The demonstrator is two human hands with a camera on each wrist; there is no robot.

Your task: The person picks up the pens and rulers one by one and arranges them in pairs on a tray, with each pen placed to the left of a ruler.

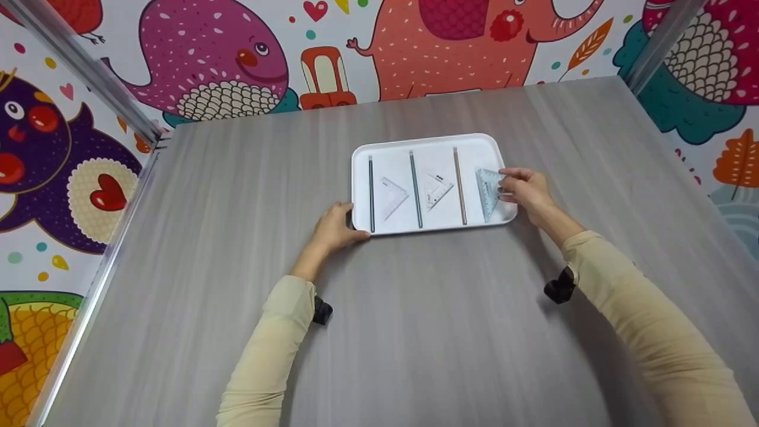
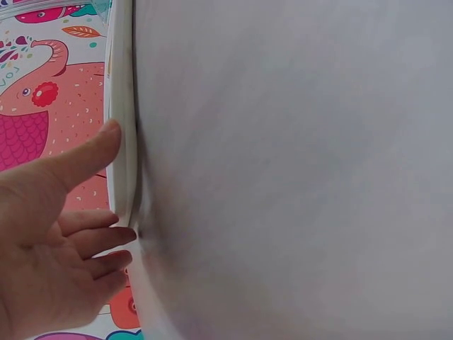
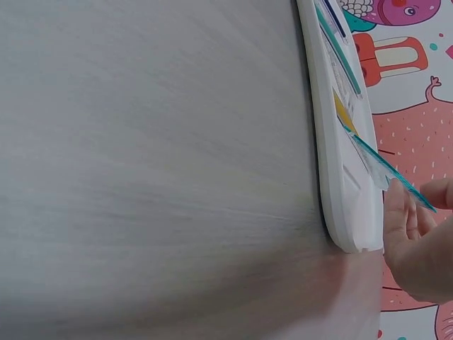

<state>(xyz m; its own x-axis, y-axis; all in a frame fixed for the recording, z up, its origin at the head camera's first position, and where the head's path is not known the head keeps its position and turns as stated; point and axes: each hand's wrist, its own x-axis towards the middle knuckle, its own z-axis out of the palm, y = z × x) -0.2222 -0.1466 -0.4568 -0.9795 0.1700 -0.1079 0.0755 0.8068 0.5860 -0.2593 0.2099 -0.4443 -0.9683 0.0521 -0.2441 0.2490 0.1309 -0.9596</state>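
A white tray [image 1: 362, 163] lies on the grey table and holds three pencils: a dark one [image 1: 371, 193], a grey-green one [image 1: 415, 188] and a brown one [image 1: 459, 185]. Two clear set squares [image 1: 392, 196] [image 1: 439, 190] lie flat between them. My right hand [image 1: 524, 188] pinches a blue-tinted set square [image 1: 488, 191] at the tray's right end; its edge [image 3: 393, 173] is lifted off the tray [image 3: 336, 177]. My left hand [image 1: 336, 225] rests against the tray's near-left corner, thumb on the rim [image 2: 120, 142], fingers [image 2: 99, 237] straight.
The grey wood-grain table [image 1: 379, 332] stretches around the tray on all sides. Metal frame posts [image 1: 83, 68] [image 1: 658, 44] stand at the far corners. Cartoon-animal walls [image 1: 450, 41] enclose the table.
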